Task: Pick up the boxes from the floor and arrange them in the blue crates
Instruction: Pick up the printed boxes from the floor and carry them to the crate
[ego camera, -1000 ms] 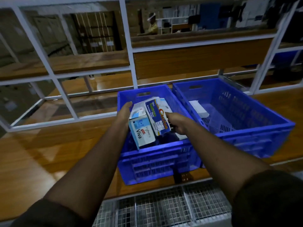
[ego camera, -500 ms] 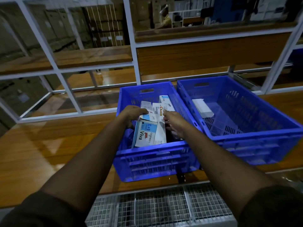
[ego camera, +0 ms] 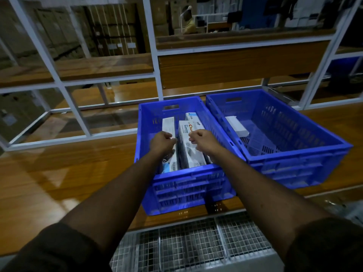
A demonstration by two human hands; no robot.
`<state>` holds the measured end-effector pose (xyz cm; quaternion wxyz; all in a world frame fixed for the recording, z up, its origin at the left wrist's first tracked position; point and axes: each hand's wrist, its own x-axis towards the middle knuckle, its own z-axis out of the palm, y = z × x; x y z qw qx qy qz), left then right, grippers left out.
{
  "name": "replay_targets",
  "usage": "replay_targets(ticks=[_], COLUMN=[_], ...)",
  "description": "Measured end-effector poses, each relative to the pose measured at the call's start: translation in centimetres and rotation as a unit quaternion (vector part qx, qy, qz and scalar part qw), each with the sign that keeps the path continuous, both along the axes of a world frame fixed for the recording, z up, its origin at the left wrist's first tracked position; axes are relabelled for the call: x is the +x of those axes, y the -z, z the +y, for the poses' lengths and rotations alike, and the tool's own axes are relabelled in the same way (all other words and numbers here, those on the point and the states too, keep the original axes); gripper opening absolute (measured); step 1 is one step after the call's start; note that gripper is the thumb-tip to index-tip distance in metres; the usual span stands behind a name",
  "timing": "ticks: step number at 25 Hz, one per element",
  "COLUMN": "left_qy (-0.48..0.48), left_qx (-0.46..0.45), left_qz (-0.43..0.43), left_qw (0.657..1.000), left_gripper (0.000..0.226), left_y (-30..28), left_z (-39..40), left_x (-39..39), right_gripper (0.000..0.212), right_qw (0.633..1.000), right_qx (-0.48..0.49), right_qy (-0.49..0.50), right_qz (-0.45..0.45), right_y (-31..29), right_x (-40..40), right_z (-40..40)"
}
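Observation:
Two blue crates stand side by side on a wooden shelf. The left crate [ego camera: 186,185] holds three boxes: a white box [ego camera: 168,124] on the left, a white box with red lettering [ego camera: 191,157] in the middle, and a blue-and-white box [ego camera: 192,116] behind them. My left hand [ego camera: 162,141] is inside this crate, its fingers curled on the left box's right edge. My right hand [ego camera: 203,139] has its fingers curled over the top of the middle box. The right crate [ego camera: 294,169] holds one white box [ego camera: 236,126].
The wooden shelf [ego camera: 68,169] runs left and right under the crates. White metal frame bars [ego camera: 157,75] rise behind them, with a higher wooden board [ego camera: 225,63]. A wire-mesh panel [ego camera: 186,242] lies below the shelf's front edge. A person stands far back.
Both hands have lowered the bundle of boxes into the left crate. The boxes now lie side by side in it, and the hands have moved closer together on top of them.

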<state>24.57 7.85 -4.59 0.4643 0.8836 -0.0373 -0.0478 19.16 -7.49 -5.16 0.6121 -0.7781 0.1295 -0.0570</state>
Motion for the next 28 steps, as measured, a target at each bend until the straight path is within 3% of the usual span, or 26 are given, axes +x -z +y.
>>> replay_targets(ticks=[2,5,10,16,21,25,28], left_qy=[0.033,0.089,0.149,0.249,0.285,0.382,0.482], left_qx=[-0.032,-0.060,-0.060,-0.006,-0.052,-0.058,-0.013], left_qz=[-0.024,-0.022,-0.019,-0.091,-0.261,-0.180,-0.145], left_qw=[0.999,0.994,0.987,0.964,0.921,0.905,0.864], left_gripper=[0.007,0.024,0.033,0.033,0.024,0.022,0.021], left_y=[-0.6,-0.4,0.0,-0.4,0.1,3.2,6.0], left_z=[-0.9,-2.4,-4.1,-6.6,-8.6,-10.1,-10.7], left_x=[-0.2,-0.4,-1.6,-6.3,-14.0,-21.2,-27.3], right_gripper=[0.024,0.013,0.024,0.018,0.019,0.013,0.015], right_qw=[0.997,0.979,0.947,0.889,0.844,0.817,0.792], right_qx=[-0.050,-0.163,-0.260,-0.300,-0.284,-0.258,-0.229], right_qy=[0.061,0.125,0.188,0.338,0.453,0.515,0.559], right_qz=[-0.015,-0.006,0.025,-0.079,-0.050,0.027,0.090], right_y=[-0.1,-0.8,-1.2,-0.2,1.3,3.6,6.2], right_x=[-0.3,-1.6,-4.2,-11.3,-19.1,-27.6,-35.3], right_z=[0.2,0.3,0.4,1.0,1.3,1.9,3.1])
